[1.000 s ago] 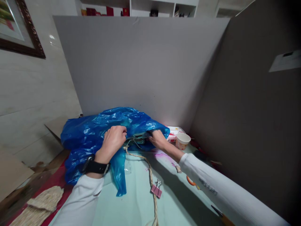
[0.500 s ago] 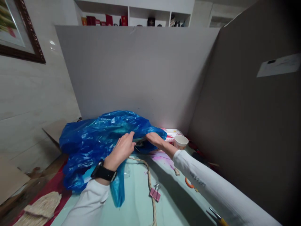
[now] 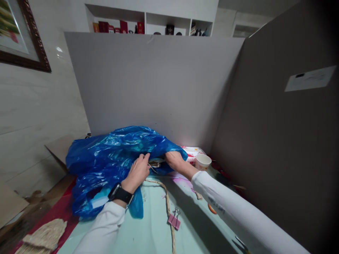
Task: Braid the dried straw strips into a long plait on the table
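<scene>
A crumpled blue plastic bag (image 3: pixel 106 151) lies on the pale green desk (image 3: pixel 150 236), spreading toward ten o'clock from the left hand (image 3: pixel 139 171), its mouth turned toward the right hand (image 3: pixel 174 160). The left hand rests at the bag's opening with fingers bent in a narrow grip; whether they pinch anything cannot be told. The right hand reaches into the mouth, its fingertips covered by the film, so its grip cannot be told either. Some folded contents (image 3: pixel 156 164) show between the hands. A braided rope (image 3: pixel 167 203) runs toward five o'clock from the left hand, a pink binder clip (image 3: pixel 174 221) touching it. At three o'clock from the right hand stands a paper cup (image 3: pixel 203 162).
</scene>
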`<state>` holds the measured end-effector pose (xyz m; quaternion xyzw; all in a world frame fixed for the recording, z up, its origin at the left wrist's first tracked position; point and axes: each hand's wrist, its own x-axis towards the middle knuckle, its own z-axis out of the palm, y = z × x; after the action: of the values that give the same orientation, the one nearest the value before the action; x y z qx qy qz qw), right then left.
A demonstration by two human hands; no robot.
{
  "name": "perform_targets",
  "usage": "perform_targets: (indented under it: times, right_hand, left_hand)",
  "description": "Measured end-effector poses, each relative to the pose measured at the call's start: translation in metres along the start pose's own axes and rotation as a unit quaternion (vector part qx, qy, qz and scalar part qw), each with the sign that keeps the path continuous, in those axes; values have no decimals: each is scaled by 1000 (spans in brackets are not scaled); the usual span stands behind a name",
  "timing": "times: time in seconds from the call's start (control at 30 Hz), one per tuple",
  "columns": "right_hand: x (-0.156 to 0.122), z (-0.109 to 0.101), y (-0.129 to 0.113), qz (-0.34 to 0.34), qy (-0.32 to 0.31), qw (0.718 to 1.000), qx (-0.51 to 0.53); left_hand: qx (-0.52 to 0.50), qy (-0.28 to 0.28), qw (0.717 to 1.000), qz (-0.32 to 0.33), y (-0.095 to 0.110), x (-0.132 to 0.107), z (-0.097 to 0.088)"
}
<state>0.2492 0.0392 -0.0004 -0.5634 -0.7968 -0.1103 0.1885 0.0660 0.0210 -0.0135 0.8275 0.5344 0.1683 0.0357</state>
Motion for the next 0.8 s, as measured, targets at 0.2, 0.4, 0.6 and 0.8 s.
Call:
perform_targets:
  times: [0.2, 0.4, 0.6, 0.8]
  right_hand:
    - [-14, -25, -12, 82, -23, 983, 164]
    - [-59, -60, -10, 135, -17, 944, 301]
    - [-122, -111, -1, 195, 65, 853, 480]
    - [-185, -165, -14, 287, 125, 706, 635]
  left_hand:
    - [13, 18, 1000, 1, 1, 1, 4]
    - [46, 12, 999, 0, -3, -1, 11]
    - [71, 19, 997, 5, -1, -6, 13]
    - [73, 30, 997, 2, 3, -12, 12]
